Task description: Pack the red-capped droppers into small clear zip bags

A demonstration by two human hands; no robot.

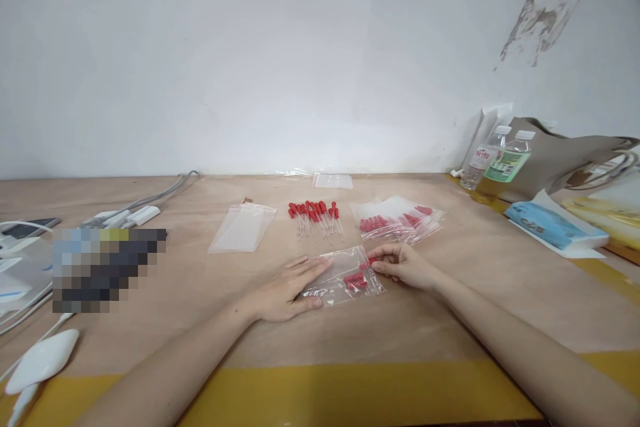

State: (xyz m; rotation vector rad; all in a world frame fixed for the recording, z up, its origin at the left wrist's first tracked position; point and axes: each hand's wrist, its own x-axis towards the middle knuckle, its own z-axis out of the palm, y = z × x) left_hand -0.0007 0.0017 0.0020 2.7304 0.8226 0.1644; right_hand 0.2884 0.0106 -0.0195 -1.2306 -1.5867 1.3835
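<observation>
My left hand (295, 287) lies flat with fingers apart on the left part of a clear plastic zip bag (333, 283). Inside the bag's right half are several red rubber dropper bulbs (355, 280). At the right edge of the bag, my right hand (400, 265) has its thumb and fingers pinched together on a red dropper bulb (369, 262), partly hidden by the fingertips. Beyond the bag sits a group of glass droppers with red bulbs (315, 213). Filled clear bags with red bulbs (400, 221) are piled behind my right hand.
Flat, clear bags (243, 228) lie at the left, with a white packet (333, 181) near the wall. Two bottles (507, 163), a grey bag (560, 153) and a blue tissue pack (555, 223) stand or lie at right. Cables and white adapters (123, 217) are at left.
</observation>
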